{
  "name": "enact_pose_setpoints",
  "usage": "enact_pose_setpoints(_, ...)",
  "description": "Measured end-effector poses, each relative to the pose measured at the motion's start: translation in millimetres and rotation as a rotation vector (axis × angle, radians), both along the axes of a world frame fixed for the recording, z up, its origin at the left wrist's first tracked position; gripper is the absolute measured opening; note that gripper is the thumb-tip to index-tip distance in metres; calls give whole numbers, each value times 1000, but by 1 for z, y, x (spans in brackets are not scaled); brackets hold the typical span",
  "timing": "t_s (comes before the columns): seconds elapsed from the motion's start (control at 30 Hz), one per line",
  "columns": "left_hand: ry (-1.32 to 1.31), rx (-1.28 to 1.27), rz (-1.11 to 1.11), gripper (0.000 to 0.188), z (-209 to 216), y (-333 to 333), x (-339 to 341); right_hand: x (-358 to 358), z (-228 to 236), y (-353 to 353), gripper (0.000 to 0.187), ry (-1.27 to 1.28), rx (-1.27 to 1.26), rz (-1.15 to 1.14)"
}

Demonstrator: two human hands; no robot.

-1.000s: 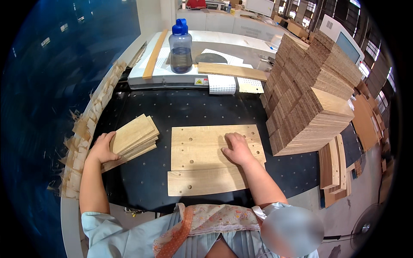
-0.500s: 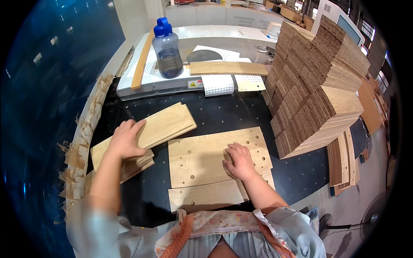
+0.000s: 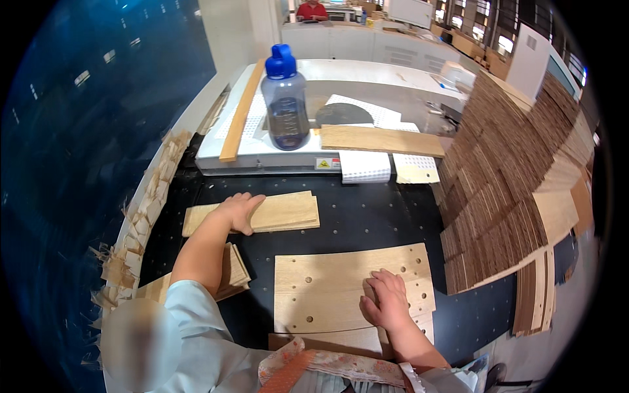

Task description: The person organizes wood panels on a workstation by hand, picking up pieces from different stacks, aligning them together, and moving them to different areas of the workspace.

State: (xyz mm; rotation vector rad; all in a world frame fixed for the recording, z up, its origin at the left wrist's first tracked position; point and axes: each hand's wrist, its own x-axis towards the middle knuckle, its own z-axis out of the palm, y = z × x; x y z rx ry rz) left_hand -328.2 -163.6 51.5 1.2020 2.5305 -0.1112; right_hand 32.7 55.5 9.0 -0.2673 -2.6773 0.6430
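Note:
My left hand (image 3: pixel 236 213) spans a short stack of pale wooden boards (image 3: pixel 288 211) on the black perforated table, its fingers at the far edge and its thumb at the near edge. Below that forearm lies another small pile of boards (image 3: pixel 233 270), partly hidden by the arm. My right hand (image 3: pixel 388 300) rests with loosely spread fingers on a wide pale wooden panel (image 3: pixel 327 295) drilled with round holes. A further board (image 3: pixel 347 342) lies along the panel's near side, partly covered by my clothing.
A tall stack of boards (image 3: pixel 498 190) rises at the right. Behind the table, a white machine bed (image 3: pixel 262 162) carries a blue-capped water bottle (image 3: pixel 286 108), wooden strips (image 3: pixel 383 139) and perforated sheets. Splintered wood edging (image 3: pixel 147 200) lines the left. A person in red (image 3: pixel 311 11) is far back.
The boards under my left hand have moved away from me and turned nearly parallel to the machine bed, apart from the lower pile. The head view has tilted up; my right hand stays on the panel.

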Motion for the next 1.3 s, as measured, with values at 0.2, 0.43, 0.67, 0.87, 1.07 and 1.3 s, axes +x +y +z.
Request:
enact_pose_setpoints(0.2, 391, -24, 125, 61, -14, -17, -19, -3, 0, -2, 38, -27, 10, -1)
enact_pose_setpoints(0.43, -10, 340, 746, 41, -5, -16, -6, -4, -4, 2, 39, -31, 2, 20)
enact_pose_setpoints(0.67, -650, 1102, 1284, 47, -25, -4, -24, -4, -4, 1, 39, -40, -13, 24)
enact_pose_setpoints(0.87, -860, 1692, 1435, 56, -32, 9, -54, -3, -3, 0, 39, -39, -23, 38)
enact_pose_setpoints(1.07, -976, 1816, 1446, 59, -27, 7, -63, -1, -6, 1, 39, -50, -3, 23)
enact_pose_setpoints(1.3, -912, 1822, 1501, 61, -24, 24, -51, -5, -5, 2, 39, -52, -5, 24)
